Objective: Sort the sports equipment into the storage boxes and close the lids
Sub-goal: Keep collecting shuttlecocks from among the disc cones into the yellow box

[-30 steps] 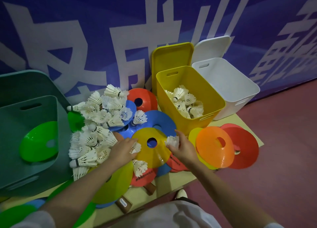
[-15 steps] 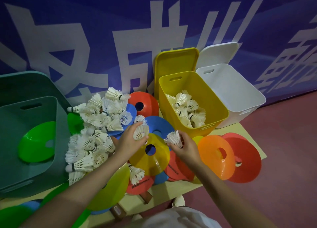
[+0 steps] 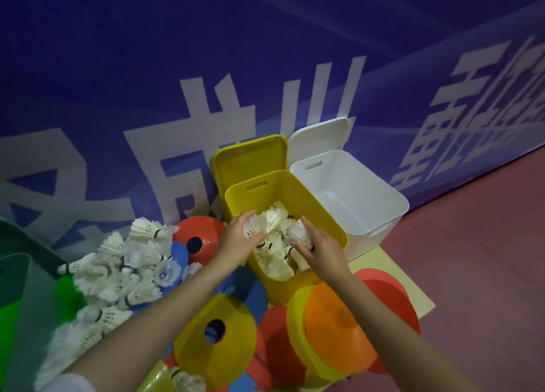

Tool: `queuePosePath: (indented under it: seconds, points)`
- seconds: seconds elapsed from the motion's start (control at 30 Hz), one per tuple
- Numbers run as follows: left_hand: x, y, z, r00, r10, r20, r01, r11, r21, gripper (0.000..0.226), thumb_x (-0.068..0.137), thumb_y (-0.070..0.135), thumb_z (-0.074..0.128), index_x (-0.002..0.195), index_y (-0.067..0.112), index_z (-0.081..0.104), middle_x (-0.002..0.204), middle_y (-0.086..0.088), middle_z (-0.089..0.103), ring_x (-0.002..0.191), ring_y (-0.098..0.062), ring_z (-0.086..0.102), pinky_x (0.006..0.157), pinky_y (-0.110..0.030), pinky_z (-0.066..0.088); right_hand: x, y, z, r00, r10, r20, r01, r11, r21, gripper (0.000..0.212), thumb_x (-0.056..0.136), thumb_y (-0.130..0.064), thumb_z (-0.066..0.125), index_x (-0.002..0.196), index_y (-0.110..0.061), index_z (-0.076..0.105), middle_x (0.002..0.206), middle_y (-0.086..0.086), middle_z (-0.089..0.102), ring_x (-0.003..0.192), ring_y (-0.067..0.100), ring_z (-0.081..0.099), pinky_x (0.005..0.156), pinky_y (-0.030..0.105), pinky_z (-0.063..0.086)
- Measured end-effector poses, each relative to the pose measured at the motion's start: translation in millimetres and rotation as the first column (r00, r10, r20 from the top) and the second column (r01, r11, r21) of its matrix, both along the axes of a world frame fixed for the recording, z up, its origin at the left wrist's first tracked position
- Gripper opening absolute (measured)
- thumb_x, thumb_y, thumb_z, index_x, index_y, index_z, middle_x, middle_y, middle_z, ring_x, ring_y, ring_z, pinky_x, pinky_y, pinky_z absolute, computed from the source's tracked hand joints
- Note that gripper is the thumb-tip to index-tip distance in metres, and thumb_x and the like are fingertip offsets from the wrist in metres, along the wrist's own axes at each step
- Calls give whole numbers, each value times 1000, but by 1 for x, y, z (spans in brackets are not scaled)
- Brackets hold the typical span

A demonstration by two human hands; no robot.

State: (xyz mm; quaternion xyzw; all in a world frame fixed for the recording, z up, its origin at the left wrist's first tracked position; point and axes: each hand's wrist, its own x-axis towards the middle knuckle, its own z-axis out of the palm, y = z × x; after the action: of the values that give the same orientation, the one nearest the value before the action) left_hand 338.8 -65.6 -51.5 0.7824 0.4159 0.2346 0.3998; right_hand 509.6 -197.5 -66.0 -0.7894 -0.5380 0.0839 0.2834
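Both my hands reach over the open yellow box (image 3: 321, 205), which holds several white shuttlecocks. My left hand (image 3: 237, 238) grips a white shuttlecock (image 3: 256, 226) above the pile inside. My right hand (image 3: 320, 245) holds another shuttlecock (image 3: 300, 229) just over the same box. A heap of loose shuttlecocks (image 3: 124, 270) lies on the mat at the left. Flat disc cones lie in front: yellow (image 3: 215, 335), orange (image 3: 336, 326), red (image 3: 196, 238) and blue (image 3: 247, 288). The white box (image 3: 368, 202) stands open with nothing visible in it, right of the yellow one.
The green box (image 3: 17, 276) sits at the far left with a green cone (image 3: 8, 329) in it. Yellow lid (image 3: 250, 158) and white lid (image 3: 320, 135) lean on the blue banner wall. Red floor (image 3: 477, 273) spreads to the right of the mat.
Both hands lifted from the cones on the mat and moved up and right over the yellow box, each carrying a shuttlecock. The camera swung right and closer.
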Motion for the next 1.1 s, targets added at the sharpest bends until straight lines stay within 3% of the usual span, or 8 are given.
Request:
queuePosePath:
  seconds: [0.1,0.27,0.5,0.63,0.7,0.87,1.0,1.1]
  points:
    - [28,13,-7,991,-5,-137,7,1000,10,58,86,39,66,138,24,44,141,-3,44,128,-21,43,97,-31,38,28,13,-7,999,-36,3,37,997,-66,69,93,-47,54,151,-22,27,123,9,57,100,23,57,69,25,33]
    - [63,26,-28,958,51,-283,-48,999,17,62,89,47,59,140,17,42,140,-10,41,127,-25,44,98,-33,38,42,34,-27,995,-96,10,96,972,-216,67,97,-42,48,152,-18,19,133,11,49,104,28,58,74,35,45]
    - [99,51,-55,944,77,-320,-110,990,-88,62,99,42,40,150,12,23,152,-17,28,139,-31,29,110,-40,28,40,33,-40,995,-89,41,95,983,-156,64,98,-40,44,152,-18,20,130,8,50,97,27,59,66,33,44]
    - [102,50,-89,827,-6,-562,-63,993,-103,66,98,48,34,153,18,12,152,-17,27,142,-36,18,113,-49,24,40,37,-40,995,-93,28,97,984,-147,64,97,-43,45,151,-17,24,130,9,52,100,29,59,65,33,43]
    - [102,50,-96,789,-20,-615,-32,997,-74,68,96,51,38,153,22,13,153,-14,26,142,-35,14,112,-49,23,40,37,-41,994,-108,21,110,983,-145,64,96,-44,45,151,-17,25,131,9,52,101,30,60,64,32,41]
    - [102,57,-78,793,-11,-609,47,998,43,67,93,52,47,149,22,27,154,-14,23,142,-32,13,112,-45,25,43,41,-39,991,-124,54,132,971,-197,64,96,-49,42,150,-18,26,129,8,55,103,27,60,64,31,42]
    - [79,50,-54,896,75,-437,61,955,290,54,94,41,51,143,19,41,148,-10,34,138,-28,25,110,-44,30,45,45,-45,993,-69,100,97,946,-309,54,94,-57,41,133,-20,43,116,6,60,93,26,62,58,31,40]
    - [47,37,-56,914,151,-377,-12,938,345,55,95,31,51,146,18,35,152,-11,24,142,-29,17,113,-47,26,49,49,-45,990,41,138,19,911,-411,50,95,-50,42,136,-23,41,124,6,57,95,27,62,61,31,43]
